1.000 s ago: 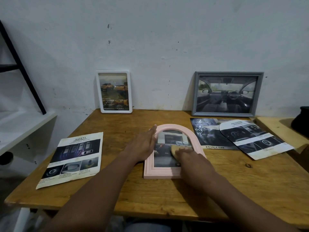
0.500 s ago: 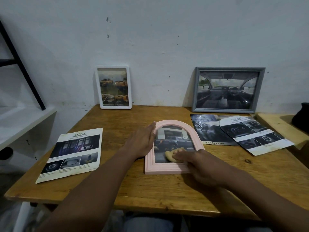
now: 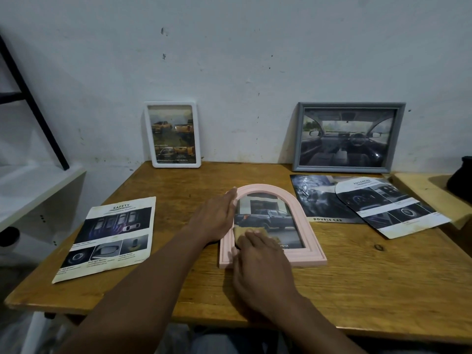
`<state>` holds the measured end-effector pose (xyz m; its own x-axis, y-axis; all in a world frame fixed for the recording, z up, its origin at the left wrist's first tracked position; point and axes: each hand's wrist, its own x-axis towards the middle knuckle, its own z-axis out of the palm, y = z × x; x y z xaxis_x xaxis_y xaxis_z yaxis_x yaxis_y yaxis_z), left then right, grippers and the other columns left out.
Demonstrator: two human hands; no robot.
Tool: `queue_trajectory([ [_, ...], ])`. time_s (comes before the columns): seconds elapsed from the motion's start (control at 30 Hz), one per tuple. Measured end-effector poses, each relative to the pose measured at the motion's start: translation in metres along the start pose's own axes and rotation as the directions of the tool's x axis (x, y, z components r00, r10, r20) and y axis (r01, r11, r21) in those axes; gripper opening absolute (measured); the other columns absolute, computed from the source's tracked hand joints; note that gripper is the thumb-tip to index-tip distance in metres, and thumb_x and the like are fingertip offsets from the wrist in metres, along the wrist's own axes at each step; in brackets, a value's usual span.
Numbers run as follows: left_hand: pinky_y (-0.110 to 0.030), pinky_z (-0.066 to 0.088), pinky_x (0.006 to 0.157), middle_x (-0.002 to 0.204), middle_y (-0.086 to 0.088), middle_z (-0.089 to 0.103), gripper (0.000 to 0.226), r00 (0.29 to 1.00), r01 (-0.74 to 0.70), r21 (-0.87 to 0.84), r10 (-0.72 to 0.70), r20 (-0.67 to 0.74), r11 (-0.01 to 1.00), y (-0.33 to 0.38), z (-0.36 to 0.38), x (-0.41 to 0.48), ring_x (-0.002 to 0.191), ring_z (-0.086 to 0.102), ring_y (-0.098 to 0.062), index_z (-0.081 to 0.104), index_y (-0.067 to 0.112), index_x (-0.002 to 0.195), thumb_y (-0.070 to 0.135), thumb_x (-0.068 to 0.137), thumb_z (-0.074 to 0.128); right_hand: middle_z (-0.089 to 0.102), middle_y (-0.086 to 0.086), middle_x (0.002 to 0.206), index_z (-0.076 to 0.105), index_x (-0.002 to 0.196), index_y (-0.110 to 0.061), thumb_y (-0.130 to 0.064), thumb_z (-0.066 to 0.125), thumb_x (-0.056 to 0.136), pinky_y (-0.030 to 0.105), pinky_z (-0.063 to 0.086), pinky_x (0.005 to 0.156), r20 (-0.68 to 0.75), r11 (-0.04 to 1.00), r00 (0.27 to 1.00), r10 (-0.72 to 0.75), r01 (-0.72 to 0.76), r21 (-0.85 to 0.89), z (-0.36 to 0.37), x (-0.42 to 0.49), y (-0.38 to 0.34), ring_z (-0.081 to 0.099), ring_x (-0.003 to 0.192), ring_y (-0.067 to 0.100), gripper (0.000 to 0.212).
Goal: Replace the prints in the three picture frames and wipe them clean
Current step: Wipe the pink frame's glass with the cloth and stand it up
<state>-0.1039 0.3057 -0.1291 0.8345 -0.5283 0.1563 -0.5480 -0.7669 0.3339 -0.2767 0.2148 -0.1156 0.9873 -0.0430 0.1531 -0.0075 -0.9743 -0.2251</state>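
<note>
A pink arched picture frame (image 3: 305,227) lies flat in the middle of the wooden table (image 3: 357,290), with a print of a dark pickup truck inside. My left hand (image 3: 217,218) rests flat with straight fingers on the frame's left edge. My right hand (image 3: 260,256) presses a small tan cloth (image 3: 242,232) onto the lower left of the glass. A white frame (image 3: 172,135) and a grey frame (image 3: 347,137) stand leaning against the wall at the back, each with a car print.
A loose "Safety" print (image 3: 109,236) lies at the table's left. Two loose prints (image 3: 370,203) overlap at the right, one with an arched top. A white shelf (image 3: 30,190) stands left; a pale side board (image 3: 429,195) with a dark object (image 3: 462,178) right.
My right hand has slid the cloth down and to the left across the glass, from the middle to the lower left corner. My left hand stays on the frame's left edge.
</note>
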Motion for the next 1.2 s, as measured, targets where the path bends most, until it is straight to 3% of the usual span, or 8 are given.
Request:
queue_trajectory([
  [0.1,-0.045,0.041,0.113,0.158,-0.002,0.044,0.053,1.0,0.014,0.006,-0.014,0.016,1.0,0.001,-0.001,0.0,0.14,0.046,-0.027,0.02,0.03,0.161,0.042,0.11,0.025,0.059,-0.003,0.139,0.058,0.135,-0.027,-0.026,0.054,0.097,0.035,0.039,0.112,0.031,0.989,0.994,-0.109,0.105,0.102,-0.014,0.002,0.026,0.053,0.127,0.017,0.038],
  [0.27,-0.044,0.04,0.113,0.157,-0.003,0.045,0.053,1.0,0.015,-0.011,-0.015,0.022,1.0,0.0,-0.002,-0.001,0.139,0.046,-0.026,0.021,0.03,0.161,0.043,0.11,0.026,0.071,-0.008,0.116,0.067,0.128,-0.03,-0.013,0.055,0.098,0.021,0.051,0.087,0.153,0.971,0.964,-0.215,0.195,0.137,-0.047,0.017,0.079,0.064,0.098,0.004,0.036],
  [0.5,-0.045,0.042,0.113,0.158,-0.001,0.043,0.054,0.999,0.033,-0.035,-0.032,0.018,0.999,0.001,0.002,-0.001,0.14,0.046,-0.025,0.021,0.032,0.161,0.045,0.109,0.028,0.067,0.0,0.095,0.073,0.11,-0.024,-0.012,0.058,0.099,0.025,0.046,0.064,-0.164,0.934,0.973,0.161,-0.097,0.343,-0.058,0.092,0.106,0.061,0.081,0.015,0.022],
  [0.63,-0.046,0.043,0.111,0.156,-0.003,0.047,0.056,1.0,0.027,-0.057,-0.026,0.014,0.998,0.0,0.0,-0.001,0.137,0.049,-0.027,0.014,0.033,0.162,0.045,0.109,0.026,0.069,0.01,0.109,0.064,0.113,-0.016,-0.024,0.049,0.101,0.044,0.053,0.09,-0.032,0.993,0.997,0.077,-0.074,0.091,-0.022,0.127,0.087,0.063,0.101,0.027,0.021],
  [0.73,-0.043,0.04,0.113,0.159,0.003,0.042,0.061,1.0,0.005,-0.085,-0.004,0.008,0.996,0.0,0.0,-0.002,0.14,0.047,-0.023,-0.004,0.034,0.162,0.046,0.109,0.024,0.021,0.012,0.165,0.024,0.157,-0.01,-0.046,0.024,0.106,0.044,0.01,0.125,0.216,1.0,0.976,-0.014,0.012,0.013,0.009,0.126,0.069,0.015,0.153,0.031,0.063],
  [0.8,-0.044,0.041,0.113,0.16,0.004,0.042,0.064,1.0,-0.007,-0.108,0.007,-0.004,0.994,-0.001,0.0,-0.002,0.139,0.049,-0.023,-0.014,0.037,0.159,0.047,0.108,0.024,-0.005,0.006,0.168,0.001,0.161,-0.015,-0.051,0.014,0.106,0.04,-0.006,0.125,0.254,0.998,0.965,-0.058,0.047,0.051,0.013,0.123,0.066,-0.01,0.155,0.02,0.068],
  [1.03,-0.049,0.041,0.114,0.161,0.005,0.039,0.064,1.0,0.019,-0.11,-0.021,-0.013,0.994,-0.002,0.001,-0.001,0.142,0.046,-0.025,-0.012,0.039,0.159,0.054,0.106,0.019,-0.003,-0.001,0.169,0.001,0.161,-0.023,-0.045,0.016,0.108,0.033,-0.006,0.123,0.335,0.977,0.926,-0.172,0.204,-0.061,-0.017,0.1,0.101,-0.008,0.154,0.012,0.06],
  [1.2,-0.049,0.039,0.115,0.158,0.006,0.043,0.062,1.0,0.007,-0.118,-0.009,-0.022,0.993,-0.002,0.001,-0.001,0.141,0.047,-0.024,-0.007,0.036,0.161,0.051,0.107,0.019,-0.009,0.013,0.167,-0.005,0.16,-0.011,-0.06,0.01,0.101,0.043,-0.006,0.125,0.246,0.987,0.957,0.153,-0.134,-0.094,-0.005,0.076,0.069,-0.011,0.154,0.028,0.078],
])
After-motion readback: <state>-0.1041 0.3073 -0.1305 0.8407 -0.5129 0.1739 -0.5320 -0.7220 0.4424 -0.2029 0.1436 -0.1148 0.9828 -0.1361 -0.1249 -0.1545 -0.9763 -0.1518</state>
